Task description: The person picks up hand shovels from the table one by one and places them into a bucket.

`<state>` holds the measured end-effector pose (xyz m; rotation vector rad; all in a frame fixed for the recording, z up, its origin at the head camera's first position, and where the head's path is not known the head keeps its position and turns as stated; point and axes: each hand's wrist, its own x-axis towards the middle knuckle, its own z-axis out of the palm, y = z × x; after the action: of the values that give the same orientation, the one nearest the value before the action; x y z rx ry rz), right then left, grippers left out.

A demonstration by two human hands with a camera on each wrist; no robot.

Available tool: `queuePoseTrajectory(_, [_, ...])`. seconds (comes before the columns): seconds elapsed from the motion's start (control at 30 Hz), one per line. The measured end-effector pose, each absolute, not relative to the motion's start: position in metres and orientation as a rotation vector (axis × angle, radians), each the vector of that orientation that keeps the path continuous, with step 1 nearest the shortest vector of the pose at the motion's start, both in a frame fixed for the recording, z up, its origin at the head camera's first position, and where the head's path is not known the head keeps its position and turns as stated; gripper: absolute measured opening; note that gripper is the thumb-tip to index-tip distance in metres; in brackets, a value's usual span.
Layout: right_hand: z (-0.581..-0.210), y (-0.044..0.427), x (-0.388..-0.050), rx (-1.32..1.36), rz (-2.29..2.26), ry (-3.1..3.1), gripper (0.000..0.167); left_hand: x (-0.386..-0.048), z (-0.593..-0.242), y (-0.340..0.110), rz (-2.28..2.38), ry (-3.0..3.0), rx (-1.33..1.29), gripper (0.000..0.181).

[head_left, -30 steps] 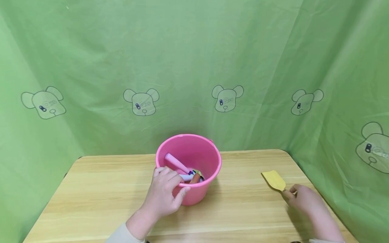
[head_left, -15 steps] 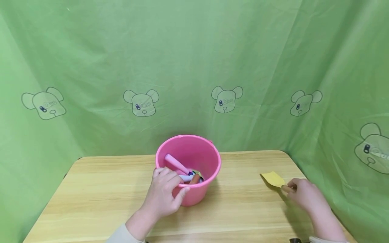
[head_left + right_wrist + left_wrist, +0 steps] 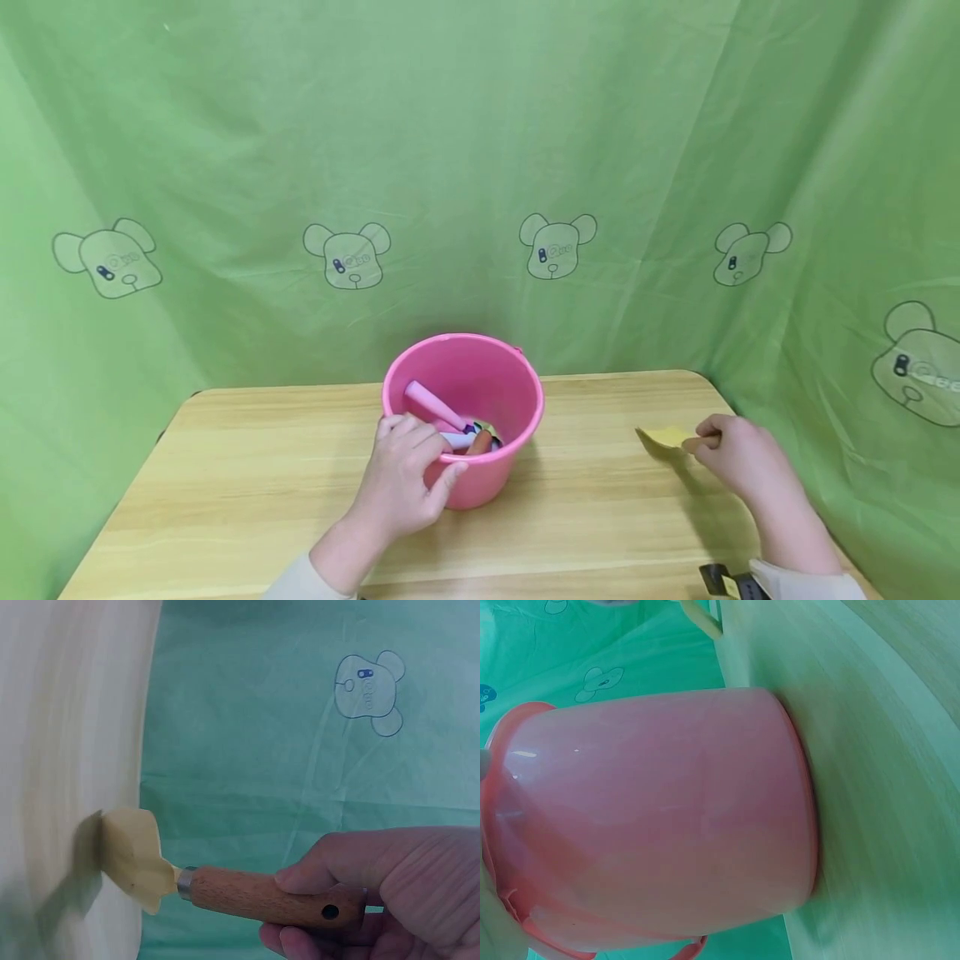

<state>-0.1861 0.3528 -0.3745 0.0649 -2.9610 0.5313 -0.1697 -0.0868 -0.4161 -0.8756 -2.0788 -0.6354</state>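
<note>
A pink bucket (image 3: 480, 483) stands upright at the middle of the table; my left hand (image 3: 405, 475) grips its near-left rim, fingers inside and thumb outside. Within the bucket lie a pink-purple handle (image 3: 435, 404), a pale lilac piece (image 3: 457, 440) and a brown handle (image 3: 480, 442), among other small things partly hidden. On the right, my right hand (image 3: 738, 454) holds a small yellow shovel (image 3: 666, 436) by its wooden handle (image 3: 247, 894). The shovel's blade (image 3: 136, 855) points left and is close to the tabletop; its edge seems to touch the surface.
The wooden table (image 3: 247, 500) has a far edge close to a green cloth backdrop (image 3: 450, 150) printed with bear heads. Green cloth also hangs along the left and right sides. A black strap (image 3: 727, 581) shows at my right wrist.
My right hand has risen and shifted slightly left, raising the shovel's handle so the blade tilts and looks narrower from above. The left hand and bucket stay in place.
</note>
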Motion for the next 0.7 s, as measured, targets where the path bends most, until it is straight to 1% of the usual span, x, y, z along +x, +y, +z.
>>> queuePoseTrajectory(0.33, [-0.359, 0.336, -0.193, 0.066, 0.547, -2.97, 0.029, -0.17, -0.416, -0.087, -0.63, -2.082, -0.875, 0.032])
queuePoseTrajectory(0.7, [-0.35, 0.319, -0.196, 0.14, 0.497, -3.005, 0.027, -0.17, -0.417, -0.087, -0.644, -2.063, -0.879, 0.033])
